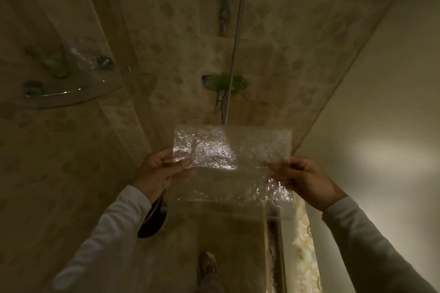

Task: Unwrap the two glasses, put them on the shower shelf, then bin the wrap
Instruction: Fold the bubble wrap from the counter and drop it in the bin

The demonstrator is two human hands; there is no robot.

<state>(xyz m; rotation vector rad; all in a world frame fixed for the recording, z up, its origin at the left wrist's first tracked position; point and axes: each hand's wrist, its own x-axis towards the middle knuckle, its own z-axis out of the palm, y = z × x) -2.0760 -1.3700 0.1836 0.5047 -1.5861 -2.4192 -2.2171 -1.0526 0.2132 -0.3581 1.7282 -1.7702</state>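
Note:
I hold a clear sheet of bubble wrap [228, 164] spread flat in front of me. My left hand [157, 171] pinches its left edge and my right hand [302, 178] pinches its right edge. A dark oval thing that looks like the lens of a pair of glasses [153, 221] hangs below my left hand. The glass corner shelf [71, 100] is up at the left. A green item [56, 65] lies on it beside some crinkled clear wrap [81, 54]. No bin is in view.
A shower hose [235, 43] and a metal riser pipe [225, 7] run down the tiled wall to a green fitting [223, 83]. A plain pale wall [369, 102] stands at the right. My shoe [207, 266] is on the floor below.

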